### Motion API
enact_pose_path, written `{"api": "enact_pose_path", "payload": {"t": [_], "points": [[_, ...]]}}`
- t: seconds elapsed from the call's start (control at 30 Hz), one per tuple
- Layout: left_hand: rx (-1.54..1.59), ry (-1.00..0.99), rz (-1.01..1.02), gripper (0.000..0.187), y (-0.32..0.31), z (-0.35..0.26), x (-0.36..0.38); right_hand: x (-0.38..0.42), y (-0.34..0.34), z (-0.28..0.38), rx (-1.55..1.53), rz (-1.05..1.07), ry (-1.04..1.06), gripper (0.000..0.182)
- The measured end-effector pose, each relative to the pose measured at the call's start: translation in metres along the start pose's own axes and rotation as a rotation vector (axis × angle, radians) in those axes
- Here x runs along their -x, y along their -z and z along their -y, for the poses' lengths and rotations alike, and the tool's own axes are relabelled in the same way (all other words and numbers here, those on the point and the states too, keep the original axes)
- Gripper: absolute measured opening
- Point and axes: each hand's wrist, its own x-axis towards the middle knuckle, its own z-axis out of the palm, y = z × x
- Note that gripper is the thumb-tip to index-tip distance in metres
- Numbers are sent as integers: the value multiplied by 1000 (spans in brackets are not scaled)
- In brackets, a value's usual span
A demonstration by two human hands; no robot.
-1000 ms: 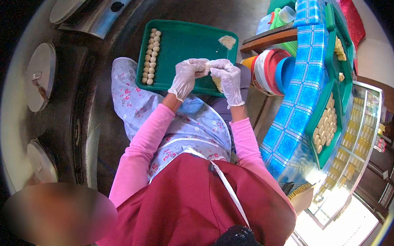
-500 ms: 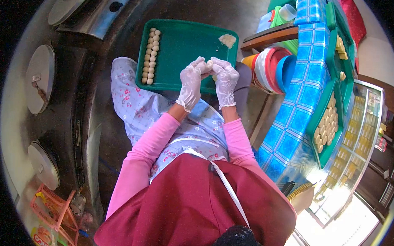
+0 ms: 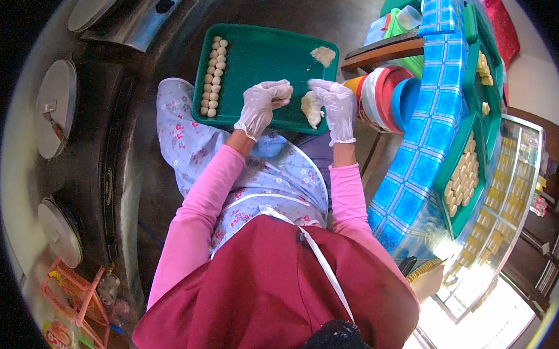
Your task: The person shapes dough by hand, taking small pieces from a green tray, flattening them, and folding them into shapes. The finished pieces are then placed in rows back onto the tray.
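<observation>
My left hand, in a thin white glove, is over the near middle of a green tray. Its fingers are curled closed around a small piece of dough that is mostly hidden. To the right, my gloved right hand holds a larger, ragged lump of pale dough at its thumb side, above the tray's near right corner. Two rows of small dough balls line the tray's left side. A crumbly pale piece lies at the far right corner.
On the right, a blue checked cloth covers a table with green trays; one holds several pale rounds. Stacked tubs with a blue one stand beside it. Dark stove-like units with round lids are at left.
My hands were together at the fingertips with a small bit of dough between them. They have moved apart, left hand leftward and right hand rightward, and the larger dough lump now shows.
</observation>
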Motion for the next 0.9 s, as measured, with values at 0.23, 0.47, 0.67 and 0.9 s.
{"api": "enact_pose_path", "payload": {"t": [0.23,0.47,0.67,0.9], "points": [[198,115,-23,17,7,35,-17,7,-28,-56,995,-44,486,13],[377,189,293,19,-17,82,-48,-4,-5,-71,578,-50,340,9],[324,152,491,18,-14,99,-66,9,27,-23,-580,88,-381,9],[370,171,306,29,-11,50,-26,12,19,-35,-741,137,-378,17]]}}
